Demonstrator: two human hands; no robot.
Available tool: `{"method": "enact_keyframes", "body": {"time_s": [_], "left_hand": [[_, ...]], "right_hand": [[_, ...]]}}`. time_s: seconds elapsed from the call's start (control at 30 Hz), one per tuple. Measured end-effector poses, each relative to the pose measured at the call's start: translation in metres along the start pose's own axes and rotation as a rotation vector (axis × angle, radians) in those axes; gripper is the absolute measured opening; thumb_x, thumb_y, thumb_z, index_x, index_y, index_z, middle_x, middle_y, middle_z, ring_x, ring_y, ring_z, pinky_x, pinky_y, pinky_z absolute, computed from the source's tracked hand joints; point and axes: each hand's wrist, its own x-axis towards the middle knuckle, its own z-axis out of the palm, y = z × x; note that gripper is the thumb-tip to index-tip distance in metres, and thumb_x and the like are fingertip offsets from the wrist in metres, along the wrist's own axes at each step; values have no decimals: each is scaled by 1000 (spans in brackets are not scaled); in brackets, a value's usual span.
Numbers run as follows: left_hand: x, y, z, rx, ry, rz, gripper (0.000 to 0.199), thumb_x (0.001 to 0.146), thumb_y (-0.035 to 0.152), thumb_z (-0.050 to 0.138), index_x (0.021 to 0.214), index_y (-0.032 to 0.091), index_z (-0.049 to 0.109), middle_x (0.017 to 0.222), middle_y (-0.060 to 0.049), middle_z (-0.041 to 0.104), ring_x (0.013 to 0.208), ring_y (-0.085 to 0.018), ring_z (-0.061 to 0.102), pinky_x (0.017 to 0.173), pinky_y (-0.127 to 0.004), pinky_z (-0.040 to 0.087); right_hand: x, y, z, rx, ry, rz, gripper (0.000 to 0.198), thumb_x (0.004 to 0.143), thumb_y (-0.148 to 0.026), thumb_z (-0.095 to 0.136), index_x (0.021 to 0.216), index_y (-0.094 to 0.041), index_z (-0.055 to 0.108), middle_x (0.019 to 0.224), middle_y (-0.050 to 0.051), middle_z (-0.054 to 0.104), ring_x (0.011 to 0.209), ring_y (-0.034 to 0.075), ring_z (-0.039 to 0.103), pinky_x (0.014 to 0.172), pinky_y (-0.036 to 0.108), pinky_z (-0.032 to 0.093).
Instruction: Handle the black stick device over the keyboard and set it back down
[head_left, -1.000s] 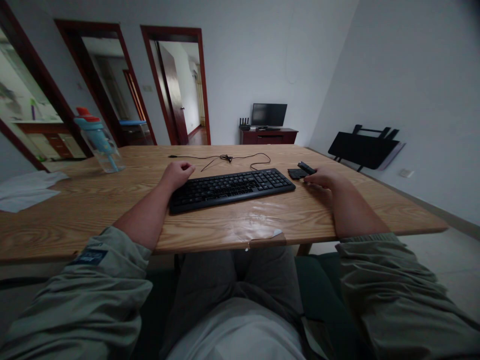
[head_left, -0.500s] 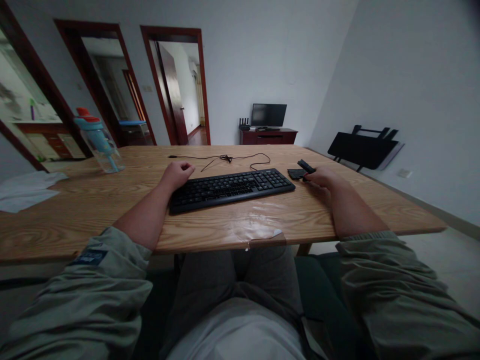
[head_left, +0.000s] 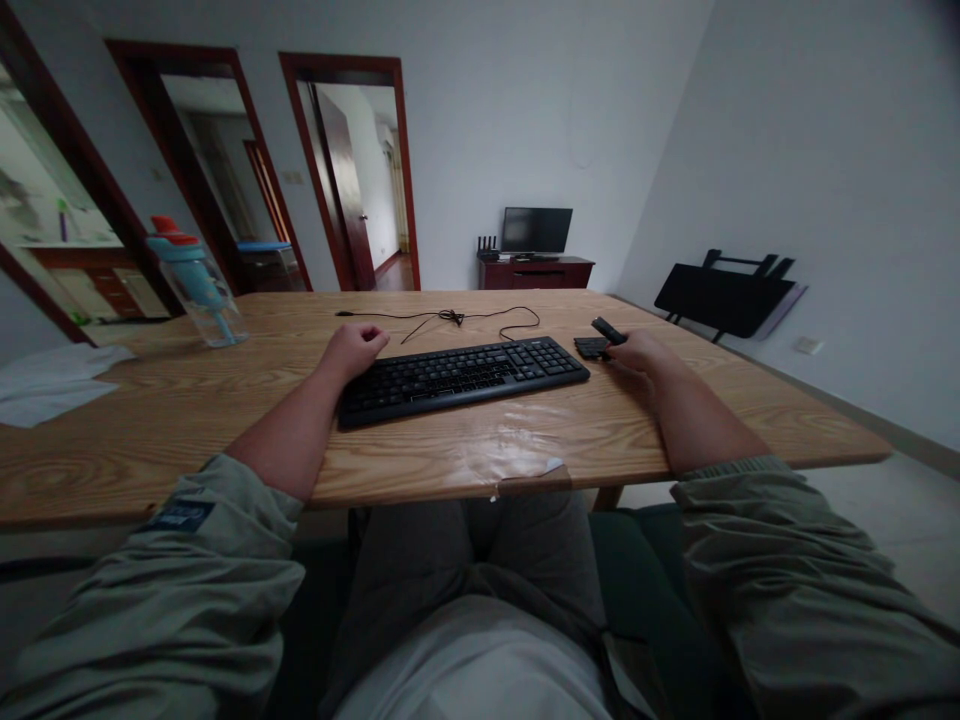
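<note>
A black keyboard [head_left: 465,380] lies flat on the wooden table [head_left: 420,460], slightly slanted, its right end farther off. My left hand [head_left: 355,350] rests at the keyboard's far left corner, fingers curled into a loose fist with nothing visible in them. To the right of the keyboard, my right hand [head_left: 641,352] is closed around a short black stick-shaped object [head_left: 607,330], whose far end points up and left. Its kind is not clear. Just below that end lies a small flat dark piece [head_left: 589,347], partly hidden behind my fingers.
A thin cable [head_left: 450,316] with a tied bundle runs behind the keyboard. At the left stand a clear bottle [head_left: 202,295] with a red lid and some white tissue [head_left: 60,380]. Clear tape [head_left: 510,455] covers part of the front edge.
My right hand and the black stick-shaped object have shifted very slightly left. My left hand and the keyboard stay where they were.
</note>
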Motion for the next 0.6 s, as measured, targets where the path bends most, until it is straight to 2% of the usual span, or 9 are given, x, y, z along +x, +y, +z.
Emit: {"method": "enact_keyframes", "body": {"time_s": [0.13, 0.3, 0.47, 0.6], "left_hand": [[0, 0, 0, -5, 3, -1, 35, 79, 46, 57, 82, 17, 75, 79, -7, 74, 75, -22, 62, 70, -30, 45], [2, -2, 1, -7, 5, -1, 35, 79, 46, 57, 81, 16, 75, 78, -7, 73, 73, -21, 62, 69, -30, 44], [2, -3, 1, -3, 1, 3, 36, 79, 47, 57, 81, 17, 75, 77, -6, 73, 73, -21, 61, 69, -30, 43], [1, -1, 0, -6, 1, 1, 36, 79, 47, 56, 81, 17, 75, 77, -6, 73, 73, -21, 61, 69, -30, 43]], "right_hand": [[-5, 1, 0, 42, 40, -23, 36, 75, -27, 72, 111, -19, 75, 74, 9, 69, 74, 27, 64, 63, 30, 44], [9, 3, -2, 2, 79, -6, 36, 77, -30, 71, 109, -14, 74, 81, 10, 70, 77, 24, 64, 61, 28, 43], [19, 7, -2, -22, 20, 90, 37, 80, -41, 69, 101, -10, 73, 69, 8, 63, 66, 23, 62, 57, 30, 42], [16, 9, 2, -4, 20, 99, 30, 78, -38, 72, 96, -14, 72, 65, 7, 61, 64, 23, 61, 56, 30, 44]]}}
